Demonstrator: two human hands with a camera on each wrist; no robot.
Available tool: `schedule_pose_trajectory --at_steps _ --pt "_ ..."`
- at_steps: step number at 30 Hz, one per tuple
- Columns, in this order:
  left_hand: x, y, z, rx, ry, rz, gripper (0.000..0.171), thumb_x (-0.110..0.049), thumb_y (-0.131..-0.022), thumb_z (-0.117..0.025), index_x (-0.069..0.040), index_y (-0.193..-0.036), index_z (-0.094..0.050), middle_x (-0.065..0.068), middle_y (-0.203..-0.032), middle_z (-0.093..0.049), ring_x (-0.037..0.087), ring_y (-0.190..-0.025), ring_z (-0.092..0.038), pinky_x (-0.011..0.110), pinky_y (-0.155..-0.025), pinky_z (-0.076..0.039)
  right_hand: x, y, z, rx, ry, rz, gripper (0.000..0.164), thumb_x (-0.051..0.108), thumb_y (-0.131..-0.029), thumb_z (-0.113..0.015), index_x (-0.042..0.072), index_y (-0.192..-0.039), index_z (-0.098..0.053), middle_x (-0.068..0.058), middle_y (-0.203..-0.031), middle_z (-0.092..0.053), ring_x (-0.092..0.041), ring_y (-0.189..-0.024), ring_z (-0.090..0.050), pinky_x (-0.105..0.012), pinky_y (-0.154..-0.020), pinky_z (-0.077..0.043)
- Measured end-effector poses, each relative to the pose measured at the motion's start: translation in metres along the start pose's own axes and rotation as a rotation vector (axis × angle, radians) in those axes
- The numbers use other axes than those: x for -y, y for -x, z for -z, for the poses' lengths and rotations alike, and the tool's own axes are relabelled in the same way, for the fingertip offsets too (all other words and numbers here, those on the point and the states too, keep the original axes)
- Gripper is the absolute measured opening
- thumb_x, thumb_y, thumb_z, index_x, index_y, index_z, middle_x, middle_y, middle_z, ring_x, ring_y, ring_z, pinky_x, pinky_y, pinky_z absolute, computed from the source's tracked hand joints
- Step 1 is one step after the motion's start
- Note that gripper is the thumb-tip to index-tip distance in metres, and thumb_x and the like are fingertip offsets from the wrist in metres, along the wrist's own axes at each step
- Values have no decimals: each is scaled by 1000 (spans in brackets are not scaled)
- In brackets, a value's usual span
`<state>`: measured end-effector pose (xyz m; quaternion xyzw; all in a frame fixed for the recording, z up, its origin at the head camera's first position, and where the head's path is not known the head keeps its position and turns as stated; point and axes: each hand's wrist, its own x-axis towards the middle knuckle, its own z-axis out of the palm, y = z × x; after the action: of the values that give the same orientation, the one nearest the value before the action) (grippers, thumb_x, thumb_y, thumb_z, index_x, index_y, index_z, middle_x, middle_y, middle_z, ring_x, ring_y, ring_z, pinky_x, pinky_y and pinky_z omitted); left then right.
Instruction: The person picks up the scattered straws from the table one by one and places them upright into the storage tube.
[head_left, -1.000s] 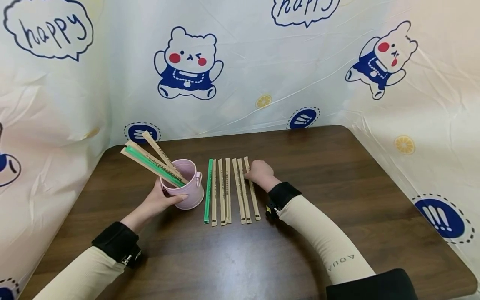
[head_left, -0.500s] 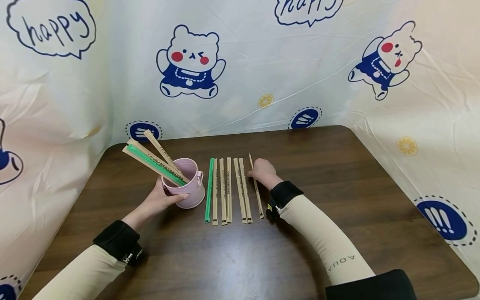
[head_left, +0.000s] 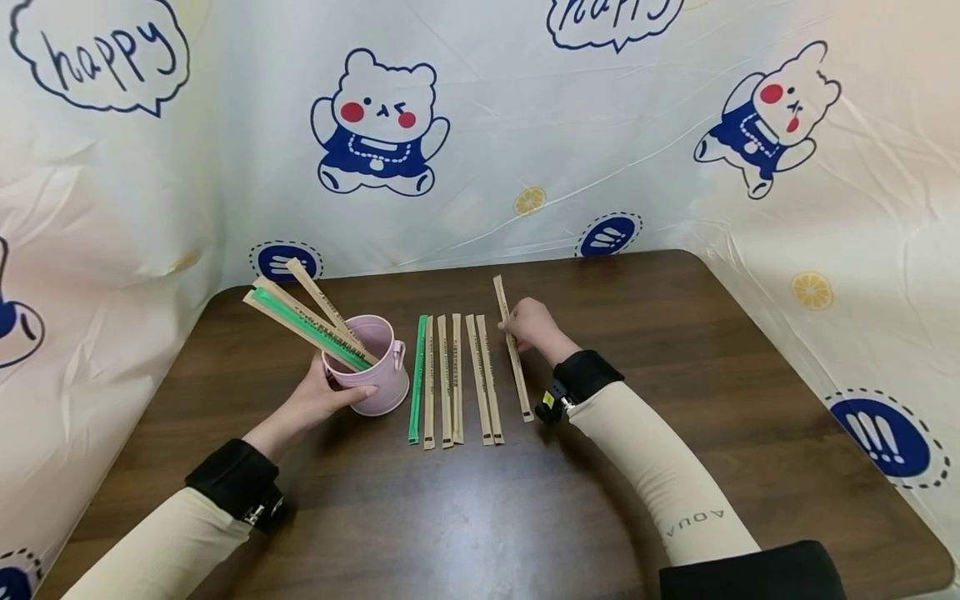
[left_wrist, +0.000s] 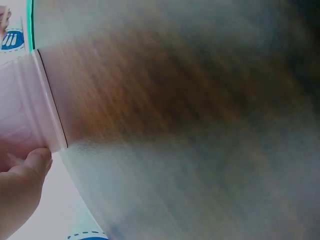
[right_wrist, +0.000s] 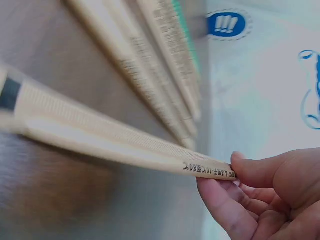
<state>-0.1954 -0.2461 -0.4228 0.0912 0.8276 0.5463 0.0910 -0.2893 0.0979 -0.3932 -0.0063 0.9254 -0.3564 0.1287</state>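
Note:
My left hand (head_left: 318, 398) grips a small pink bucket (head_left: 386, 388) from its left side, thumb across the front. The left wrist view shows the thumb on the bucket's wall (left_wrist: 22, 110). Several tan paper-wrapped straws and a green one (head_left: 311, 327) lean out of the bucket to the left. To its right, a row of wrapped straws (head_left: 446, 383) lies on the table, with a green one (head_left: 417, 379) at its left end. My right hand (head_left: 534, 323) pinches a tan paper-wrapped straw (right_wrist: 120, 140) near its far end, between thumb and fingers, apart from the row.
The dark wooden table (head_left: 450, 517) has a rounded far right corner. Behind and at both sides hangs a pale curtain (head_left: 495, 125) printed with bears and lemon slices. The bucket's handle (head_left: 400, 357) hangs on its right side.
My right hand has picked up the rightmost tan straw from the row and moved it away from me and slightly right. The left hand and bucket have stayed in place.

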Motion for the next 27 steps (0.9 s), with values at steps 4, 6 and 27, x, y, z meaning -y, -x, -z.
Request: schedule_pose_trajectory --at_steps 4,6,27 --pt "0 0 1 -1 -4 8 105 -17 -92 -75 -7 -160 4 28 -160 -20 42 -145 -27 66 -121 -22 13 7 15 -49 0 68 35 19 -102 -63 6 -70 -57 2 -63 -50 -30 -73 -71 -43 -81 -61" --pt "0 0 1 1 1 12 105 -17 -92 -75 -7 -160 4 28 -160 -19 43 -146 -26 67 -122 -21 19 8 21 -66 -6 83 33 20 -103 -62 5 -74 -60 -1 -68 -55 -34 -81 -72 -43 -83 -61" --pt "1 1 1 3 11 12 105 -16 -92 -75 -7 -160 5 29 -160 -18 44 -146 -25 68 -122 -19 73 28 48 -216 -192 391 26 21 -105 -58 -1 -106 -71 -21 -101 -76 -31 -88 -72 -32 -75 -59"
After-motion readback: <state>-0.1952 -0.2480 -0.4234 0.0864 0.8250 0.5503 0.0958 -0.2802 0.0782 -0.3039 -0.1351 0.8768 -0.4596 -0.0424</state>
